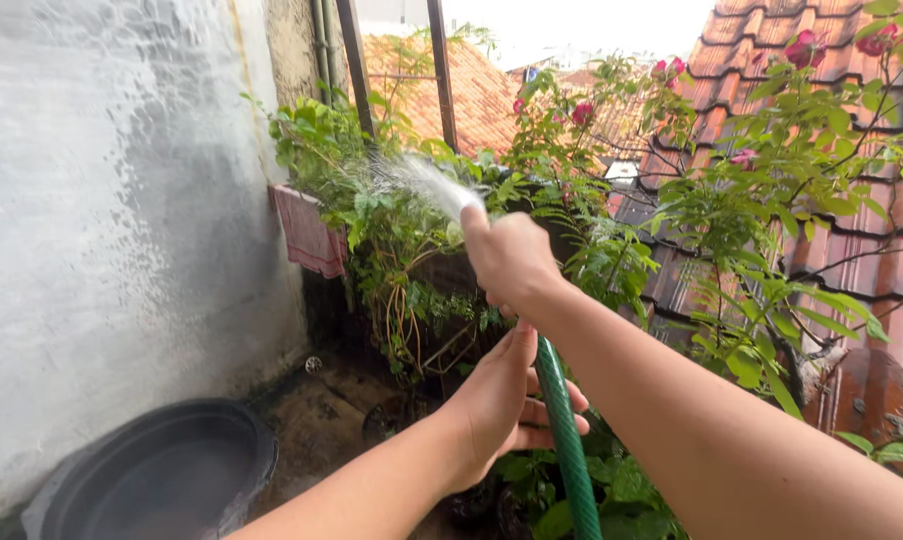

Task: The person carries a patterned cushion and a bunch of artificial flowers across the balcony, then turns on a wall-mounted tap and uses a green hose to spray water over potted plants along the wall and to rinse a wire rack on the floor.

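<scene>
No packages, labels, signs or screens can be made out in this view — only, far back between the rooftops, a small blue patch [530, 73] is seen, too blurred to be identified as a sign.

Wall [102, 220] on the left; basin [162, 475] on the ground at its foot. Cloth [309, 232] hangs just right of the wall, at the edge of the plants [402, 230]. Right hand [512, 255] ahead, at the hose [567, 440] end, before the plants. Left hand [502, 400] below and nearer, on the hose. Rose bush [772, 170] on the right, roof tiles [872, 250] behind it.
</scene>
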A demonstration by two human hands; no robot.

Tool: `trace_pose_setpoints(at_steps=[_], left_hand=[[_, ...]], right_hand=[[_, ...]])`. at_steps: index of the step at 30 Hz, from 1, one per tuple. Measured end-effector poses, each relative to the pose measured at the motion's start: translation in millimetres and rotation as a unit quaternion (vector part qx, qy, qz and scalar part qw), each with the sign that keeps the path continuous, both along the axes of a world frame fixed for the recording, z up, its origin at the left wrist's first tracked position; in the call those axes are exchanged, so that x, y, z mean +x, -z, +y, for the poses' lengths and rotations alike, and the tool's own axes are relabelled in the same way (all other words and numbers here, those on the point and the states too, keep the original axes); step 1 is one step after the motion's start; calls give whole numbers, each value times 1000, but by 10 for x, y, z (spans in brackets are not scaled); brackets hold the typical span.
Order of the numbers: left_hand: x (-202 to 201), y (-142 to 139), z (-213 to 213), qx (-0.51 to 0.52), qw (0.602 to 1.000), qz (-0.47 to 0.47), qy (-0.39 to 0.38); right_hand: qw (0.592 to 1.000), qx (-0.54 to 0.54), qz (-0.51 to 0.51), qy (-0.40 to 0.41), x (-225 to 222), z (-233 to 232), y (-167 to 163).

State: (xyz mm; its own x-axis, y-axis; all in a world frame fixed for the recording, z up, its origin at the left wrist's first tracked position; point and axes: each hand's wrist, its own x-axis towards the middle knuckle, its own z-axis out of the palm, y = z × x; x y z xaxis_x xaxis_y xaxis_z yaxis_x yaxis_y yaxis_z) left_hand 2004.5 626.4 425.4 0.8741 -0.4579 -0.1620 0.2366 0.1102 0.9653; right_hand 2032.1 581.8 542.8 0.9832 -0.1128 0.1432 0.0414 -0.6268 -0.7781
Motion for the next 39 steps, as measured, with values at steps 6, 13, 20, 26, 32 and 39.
trace_pose_setpoints(at_steps=[6,13,20,26,32,39], left_hand=[[73,-88,30,0,1000,-22,-9],[94,-131,38,15,999,-28,-14],[71,-208,17,24,998,-51,-19],[-28,-179,36,-3,999,-33,-13],[-168,-22,78,-47,999,-6,-5],[-196,44,113,-39,999,-2,-30]], right_hand=[[999,14,-34,-10,-172,81,-242],[997,42,-64,-15,-249,83,-288],[993,45,-110,-6,-398,60,-393],[998,28,-43,-22,-531,126,-409],[997,-6,13,-76,-542,176,-260],[997,15,-1,-74,-668,240,-237]])
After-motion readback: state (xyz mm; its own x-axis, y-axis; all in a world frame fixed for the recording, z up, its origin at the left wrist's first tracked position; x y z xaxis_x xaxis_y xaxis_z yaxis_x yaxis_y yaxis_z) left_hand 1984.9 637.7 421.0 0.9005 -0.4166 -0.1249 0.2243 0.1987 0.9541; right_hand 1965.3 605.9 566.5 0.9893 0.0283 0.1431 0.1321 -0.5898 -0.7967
